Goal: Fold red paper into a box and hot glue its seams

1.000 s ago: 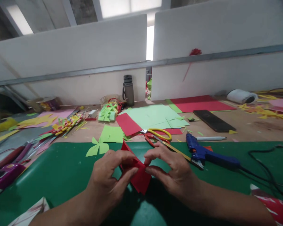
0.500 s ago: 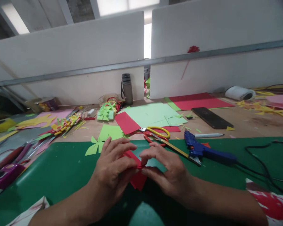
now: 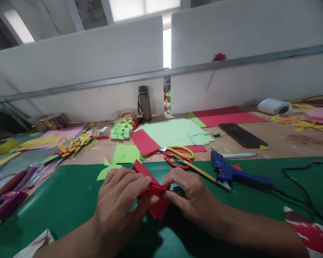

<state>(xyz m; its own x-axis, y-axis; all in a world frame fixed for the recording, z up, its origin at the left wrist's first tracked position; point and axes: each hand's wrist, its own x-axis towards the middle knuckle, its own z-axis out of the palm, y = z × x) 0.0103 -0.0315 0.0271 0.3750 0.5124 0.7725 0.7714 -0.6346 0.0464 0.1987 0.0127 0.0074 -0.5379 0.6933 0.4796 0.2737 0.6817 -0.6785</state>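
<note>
A folded piece of red paper (image 3: 159,209) is held over the green mat (image 3: 70,200), its folds standing up between my two hands. My left hand (image 3: 121,200) grips its left side, thumb below and fingers over the top. With thumb and forefinger, my right hand (image 3: 190,193) pinches the fold at the paper's right edge. Just beyond my hands lie scissors (image 3: 179,156) with one yellow and one red handle, and a long yellowish cutter-like tool (image 3: 204,173). Light green petal-shaped paper (image 3: 107,168) rests past my left hand.
A blue glue gun (image 3: 237,175) with a black cord lies at the right, near a white pen (image 3: 239,156) and a phone (image 3: 242,135). Pale green sheets (image 3: 172,129), a red sheet (image 3: 228,115) and a dark bottle (image 3: 144,104) are farther back. A purple tool (image 3: 8,208) sits at left.
My left fingers have lowered and shifted left, showing more of the red paper's upper folds. My right hand still pinches its edge.
</note>
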